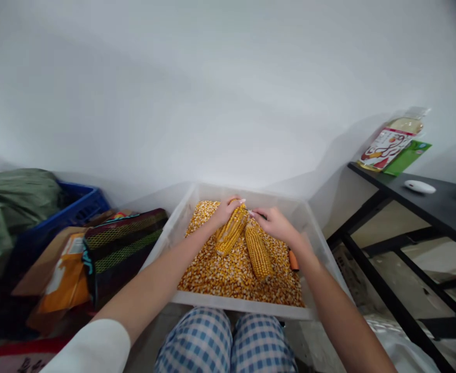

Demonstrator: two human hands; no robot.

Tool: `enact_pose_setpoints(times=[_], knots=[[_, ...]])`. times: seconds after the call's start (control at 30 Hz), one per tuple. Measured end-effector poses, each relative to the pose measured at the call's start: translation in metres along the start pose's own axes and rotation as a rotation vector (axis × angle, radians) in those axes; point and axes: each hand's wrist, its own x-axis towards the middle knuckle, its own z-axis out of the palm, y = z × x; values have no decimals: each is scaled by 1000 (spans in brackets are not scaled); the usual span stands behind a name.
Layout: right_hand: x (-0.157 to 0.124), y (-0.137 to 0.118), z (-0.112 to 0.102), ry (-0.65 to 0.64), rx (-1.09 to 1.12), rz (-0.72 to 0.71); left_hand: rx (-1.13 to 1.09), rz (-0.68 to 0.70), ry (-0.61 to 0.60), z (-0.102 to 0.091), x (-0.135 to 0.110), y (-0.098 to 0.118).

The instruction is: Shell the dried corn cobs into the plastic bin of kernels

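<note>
A dried ear of corn [231, 230] leans over the loose kernels, with some of its rows stripped. My left hand [225, 210] is closed around its upper end. In my right hand [272, 221] is a small tool with a thin metal tip [248, 211], touching or very near that ear; its handle is mostly hidden by my fingers. A second ear of corn [258, 253], with full rows, lies on the kernels [220, 280] just below my right hand. Both hands are over a whitish plastic bin [243, 302] holding the kernels.
An orange cylinder with a dark end [293, 260] lies by the bin's right side. At right stands a black table [445, 207] bearing a bottle [393, 140], a green packet [407, 157] and a white object [419, 187]. Left are a blue crate [82, 199] and bags [123, 248].
</note>
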Motion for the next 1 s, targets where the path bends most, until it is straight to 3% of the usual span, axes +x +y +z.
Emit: enact_pose_setpoints(times=[0.4,0.8,0.9,1.0], knots=[[-6,-2,0,-3,-100,57,105,-10,19,0,1,-1],[-5,3,11,17,-41,50,214,40,-9,3,-4,-2],[-6,9,6,-71,58,12,272,57,-63,2,-7,1],[-6,15,2,-220,93,-13,428,68,-197,1,-11,6]])
